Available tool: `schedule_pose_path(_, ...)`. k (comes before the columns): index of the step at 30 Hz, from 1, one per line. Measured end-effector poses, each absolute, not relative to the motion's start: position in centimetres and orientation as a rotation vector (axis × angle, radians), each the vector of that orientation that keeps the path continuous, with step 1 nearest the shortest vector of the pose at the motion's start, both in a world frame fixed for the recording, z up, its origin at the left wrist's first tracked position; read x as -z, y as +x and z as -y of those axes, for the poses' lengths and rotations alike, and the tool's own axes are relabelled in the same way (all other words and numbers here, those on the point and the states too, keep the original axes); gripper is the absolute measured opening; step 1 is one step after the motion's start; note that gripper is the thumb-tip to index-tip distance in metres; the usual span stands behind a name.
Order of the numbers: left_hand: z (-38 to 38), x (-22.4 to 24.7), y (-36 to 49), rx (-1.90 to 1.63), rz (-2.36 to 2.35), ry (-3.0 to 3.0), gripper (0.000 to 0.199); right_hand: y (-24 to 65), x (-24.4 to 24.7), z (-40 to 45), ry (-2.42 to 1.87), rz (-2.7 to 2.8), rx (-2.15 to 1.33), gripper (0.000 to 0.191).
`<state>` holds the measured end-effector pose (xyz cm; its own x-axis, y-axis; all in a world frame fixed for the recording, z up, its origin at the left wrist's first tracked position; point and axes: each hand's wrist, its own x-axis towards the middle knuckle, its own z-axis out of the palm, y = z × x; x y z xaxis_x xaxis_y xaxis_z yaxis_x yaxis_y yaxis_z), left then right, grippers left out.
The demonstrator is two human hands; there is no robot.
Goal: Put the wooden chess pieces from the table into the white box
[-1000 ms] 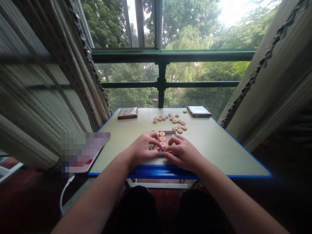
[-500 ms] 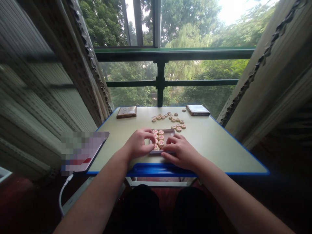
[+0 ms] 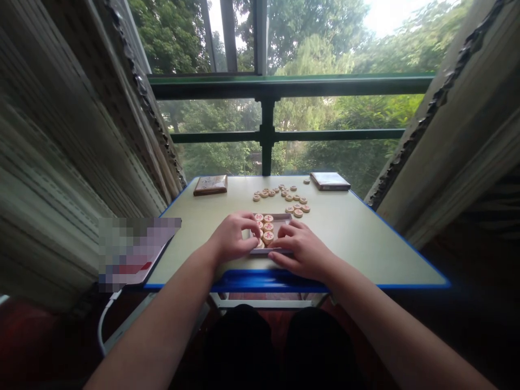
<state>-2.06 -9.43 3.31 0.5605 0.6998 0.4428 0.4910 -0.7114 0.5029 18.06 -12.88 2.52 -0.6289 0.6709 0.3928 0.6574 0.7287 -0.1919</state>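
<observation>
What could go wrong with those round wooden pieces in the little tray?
The shallow tray sits near the table's blue front edge, so a bump might send it over. The left hand and right hand crowd around it; a slip might tip out the wooden pieces, which could roll. The loose pieces lie close behind and might get knocked.

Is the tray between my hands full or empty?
Partly full: the shallow tray holds round xiangqi pieces on its left; its far right part shows bare.

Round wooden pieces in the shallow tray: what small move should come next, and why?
Probably the right hand should fetch a red-marked round wooden piece from the loose cluster, since the shallow grey rectangular tray shows bare floor on its right side.
</observation>
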Motion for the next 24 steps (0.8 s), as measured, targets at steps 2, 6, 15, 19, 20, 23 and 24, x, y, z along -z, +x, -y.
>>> schedule_pose_path(2,9.3,-3.1,-2.0,-0.907,-0.995,2.482,0.014,18.1,-2.4,12.8,-1.017,2.489,-0.043,0.021)
schedule_pose_path(6,9.0,-2.7,-2.1,-0.930,-1.106,2.544,0.012,18.2,-2.2,12.6,-1.012,2.496,-0.048,0.021)
schedule_pose_path(15,7.4,-1.3,-1.8,-0.916,-1.175,2.415,0.047,18.1,-2.3,12.6,-1.008,2.491,-0.109,0.021)
schedule_pose_path(19,7.2,-1.0,-1.7,-0.923,-1.205,2.372,0.048,18.3,-2.4,12.7,-0.993,2.473,-0.097,0.023)
schedule_pose_path(20,7.4,-1.1,-1.7,-0.944,-1.198,2.383,0.046,18.4,-2.3,12.7,-1.003,2.450,-0.087,0.024)
schedule_pose_path(23,8.0,-1.7,-1.8,-0.989,-1.175,2.450,0.030,18.7,-2.0,12.3,-1.136,2.288,0.003,0.027)
schedule_pose_path(24,8.3,-1.9,-1.8,-0.990,-1.165,2.479,0.024,18.8,-1.9,12.1,-1.197,2.228,0.043,0.027)
